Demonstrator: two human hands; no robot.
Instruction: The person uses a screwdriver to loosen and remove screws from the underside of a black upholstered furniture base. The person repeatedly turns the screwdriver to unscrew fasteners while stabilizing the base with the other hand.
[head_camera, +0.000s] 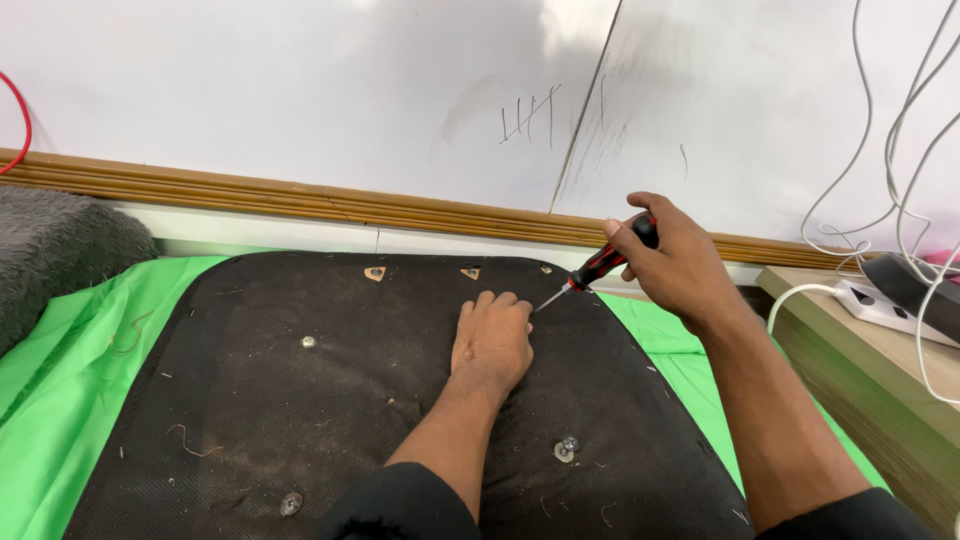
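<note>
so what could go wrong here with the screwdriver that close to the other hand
1. The screwdriver tip points right at the fingertips of the left hand; a slip could jab them.
2. The right hand holds the tool at a slant, so the tip may skid across the black fabric panel and tear it.
3. Loose bolts lying on the panel could roll off.

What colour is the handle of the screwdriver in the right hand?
The screwdriver handle is red and black, seen in the head view, gripped by the right hand.

A green cloth (80, 340) covers the surface, with a black fabric-covered panel (300, 400) lying on it.
</note>
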